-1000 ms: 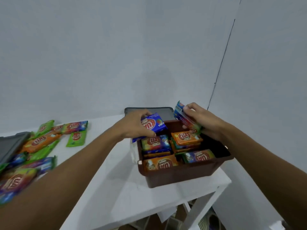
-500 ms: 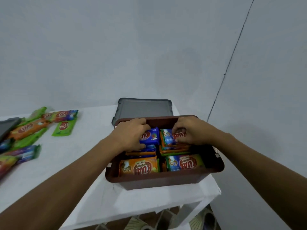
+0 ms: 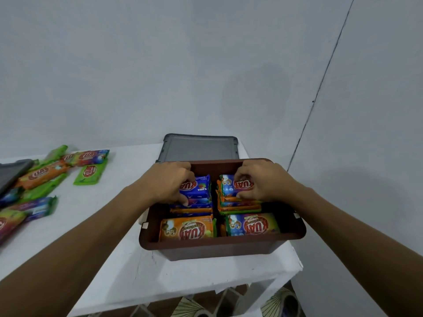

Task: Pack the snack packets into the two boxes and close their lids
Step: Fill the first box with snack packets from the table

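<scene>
A brown box [image 3: 219,247] stands at the right end of the white table [image 3: 109,259], holding four stacks of snack packets. My left hand [image 3: 168,181] grips a blue packet [image 3: 199,187] on top of the back left stack. My right hand [image 3: 263,180] grips a blue and red packet [image 3: 229,186] on top of the back right stack. An orange packet [image 3: 187,228] and a blue-green packet [image 3: 253,224] top the two front stacks. The box's grey lid [image 3: 200,147] lies flat behind it.
Several loose packets, green [image 3: 90,172], orange [image 3: 42,173] and purple [image 3: 34,208], lie on the table's left side. A second grey lid or box edge [image 3: 11,172] shows at the far left. The wall corner is close on the right; patterned floor shows below the table edge.
Both hands came down from above the box and set their packets on the two back stacks. The view has shifted so the box sits more centred.
</scene>
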`<action>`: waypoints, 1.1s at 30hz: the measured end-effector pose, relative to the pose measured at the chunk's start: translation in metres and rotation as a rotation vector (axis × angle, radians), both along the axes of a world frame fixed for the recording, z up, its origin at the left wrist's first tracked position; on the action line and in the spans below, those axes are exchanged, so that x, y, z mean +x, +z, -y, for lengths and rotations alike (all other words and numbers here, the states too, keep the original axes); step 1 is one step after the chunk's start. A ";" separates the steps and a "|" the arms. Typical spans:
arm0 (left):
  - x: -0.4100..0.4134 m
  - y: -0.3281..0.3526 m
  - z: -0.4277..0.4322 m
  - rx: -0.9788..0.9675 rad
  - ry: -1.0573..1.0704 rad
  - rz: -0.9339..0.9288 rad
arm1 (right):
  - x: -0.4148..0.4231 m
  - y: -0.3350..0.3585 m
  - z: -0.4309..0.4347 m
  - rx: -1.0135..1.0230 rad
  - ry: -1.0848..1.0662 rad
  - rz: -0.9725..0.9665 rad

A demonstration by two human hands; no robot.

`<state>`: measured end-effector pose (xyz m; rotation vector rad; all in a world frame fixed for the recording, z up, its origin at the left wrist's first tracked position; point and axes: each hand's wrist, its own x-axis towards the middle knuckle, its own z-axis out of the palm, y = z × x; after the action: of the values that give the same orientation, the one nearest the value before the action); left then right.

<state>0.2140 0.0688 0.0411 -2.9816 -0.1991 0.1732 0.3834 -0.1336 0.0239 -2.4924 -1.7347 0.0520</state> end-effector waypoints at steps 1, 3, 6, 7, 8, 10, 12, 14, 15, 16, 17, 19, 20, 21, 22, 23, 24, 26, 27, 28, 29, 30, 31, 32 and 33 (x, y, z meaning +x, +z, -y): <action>-0.001 -0.001 -0.001 -0.008 0.007 0.003 | 0.000 0.000 0.000 -0.002 -0.006 0.005; -0.003 -0.003 -0.001 -0.009 0.005 0.028 | -0.001 0.000 0.000 0.001 -0.012 0.012; -0.004 -0.007 0.000 -0.017 0.005 0.072 | -0.003 0.001 -0.001 -0.005 -0.011 0.021; -0.004 -0.008 -0.001 -0.016 0.005 0.077 | -0.003 0.001 -0.001 -0.010 -0.016 0.030; -0.005 -0.009 -0.002 -0.016 0.009 0.077 | -0.005 0.002 -0.001 -0.012 -0.022 0.043; -0.006 -0.008 -0.003 -0.010 0.011 0.084 | -0.008 0.004 -0.002 -0.022 -0.040 0.076; -0.010 -0.006 -0.003 -0.039 0.012 0.114 | -0.013 0.006 -0.004 -0.049 -0.056 0.121; -0.018 -0.007 -0.004 -0.087 0.019 0.156 | -0.017 0.009 -0.005 -0.069 -0.076 0.139; -0.023 -0.008 -0.006 -0.092 0.009 0.192 | -0.020 0.011 -0.006 -0.061 -0.083 0.131; -0.031 -0.011 -0.008 -0.101 0.002 0.238 | -0.026 0.013 -0.010 -0.033 -0.077 0.115; -0.038 -0.015 -0.011 -0.132 -0.005 0.307 | -0.032 0.013 -0.014 0.009 -0.074 0.088; -0.054 -0.021 -0.022 -0.223 0.020 0.457 | -0.049 0.014 -0.027 0.083 -0.060 0.025; -0.066 -0.023 -0.031 -0.237 0.044 0.506 | -0.061 0.014 -0.037 0.108 -0.047 0.007; -0.076 -0.025 -0.039 -0.222 0.069 0.525 | -0.071 0.014 -0.047 0.132 -0.038 -0.002; -0.087 -0.028 -0.049 -0.196 0.092 0.524 | -0.081 0.017 -0.057 0.162 -0.025 -0.004; -0.103 -0.032 -0.062 -0.177 0.125 0.508 | -0.094 0.017 -0.069 0.191 -0.006 -0.014; -0.121 -0.037 -0.076 -0.168 0.164 0.484 | -0.109 0.017 -0.084 0.224 0.015 -0.025; -0.154 -0.050 -0.100 -0.161 0.239 0.432 | -0.138 0.019 -0.111 0.273 0.041 -0.032; -0.170 -0.056 -0.111 -0.153 0.282 0.396 | -0.153 0.020 -0.124 0.293 0.036 -0.030; -0.188 -0.063 -0.124 -0.141 0.329 0.350 | -0.170 0.020 -0.140 0.308 0.021 -0.039; -0.203 -0.069 -0.134 -0.125 0.370 0.305 | -0.185 0.019 -0.153 0.312 0.004 -0.053; -0.220 -0.075 -0.147 -0.104 0.412 0.267 | -0.200 0.016 -0.169 0.294 0.001 -0.067; -0.234 -0.080 -0.159 -0.082 0.451 0.241 | -0.212 0.010 -0.182 0.246 0.006 -0.089; -0.245 -0.084 -0.168 -0.056 0.497 0.222 | -0.222 0.002 -0.191 0.177 0.009 -0.117; -0.258 -0.087 -0.181 -0.029 0.542 0.213 | -0.232 -0.011 -0.204 0.101 0.003 -0.147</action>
<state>-0.0442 0.2493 -0.0460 -2.8924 -1.0334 -0.0870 0.1510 0.0702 0.0132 -2.3510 -1.6401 0.1408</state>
